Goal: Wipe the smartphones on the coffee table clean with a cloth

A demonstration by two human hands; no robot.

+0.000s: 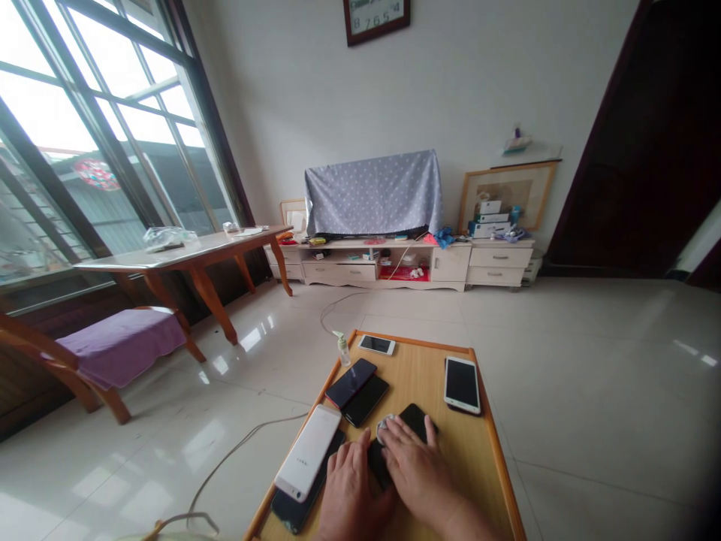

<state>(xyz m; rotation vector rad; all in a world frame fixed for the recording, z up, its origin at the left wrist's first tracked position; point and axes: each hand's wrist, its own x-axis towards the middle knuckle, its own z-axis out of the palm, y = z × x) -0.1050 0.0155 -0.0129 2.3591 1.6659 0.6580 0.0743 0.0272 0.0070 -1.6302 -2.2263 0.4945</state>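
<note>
A black phone (pixel 414 415) lies on the small wooden table in front of me, partly covered by both hands. My left hand (pixel 350 481) grips its near left edge, fingers curled and thumb side against it. Under the fingertips of my right hand (pixel 415 464) is a crumpled whitish cloth (pixel 385 425), pressed onto the phone's surface. To the left, a white phone (pixel 309 451) rests face down on a dark phone (pixel 293 514). Beyond these, two more dark phones overlap, the upper one (pixel 352 382) on the lower one (pixel 367 401).
A white phone (pixel 462 385) lies on another dark item at the table's right; a smaller white phone (pixel 376 345) is at the far edge. A pump bottle (pixel 342 350) stands at the far left corner. The wooden table (pixel 451 451) has a raised rim. A cable (pixel 225 448) crosses the floor.
</note>
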